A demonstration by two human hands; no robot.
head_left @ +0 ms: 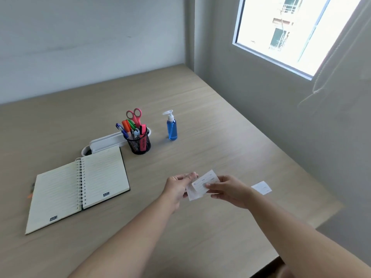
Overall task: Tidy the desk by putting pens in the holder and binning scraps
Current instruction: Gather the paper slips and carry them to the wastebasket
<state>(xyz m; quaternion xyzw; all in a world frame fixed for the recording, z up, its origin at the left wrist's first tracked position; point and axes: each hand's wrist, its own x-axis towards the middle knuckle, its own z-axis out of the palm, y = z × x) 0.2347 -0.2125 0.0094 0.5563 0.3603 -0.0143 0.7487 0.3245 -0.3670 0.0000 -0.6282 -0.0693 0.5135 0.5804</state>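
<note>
Left of the holder lies the open notebook, a pen-like thing at its far left edge, too blurred to be sure. The holder is already full of pens. Right of it, the left hand and right hand pinch paper scraps. One scrap still lies further right; no bin shows.

Desk layout, hands at the near middle

An open notebook lies at the left; behind it sits a tray, and just right of the tray a holder with pens and scissors standing in it. A bottle stands right of the holder. Nearer, the left hand and right hand meet on paper scraps; another scrap lies on the desk just right of the right hand.
</note>
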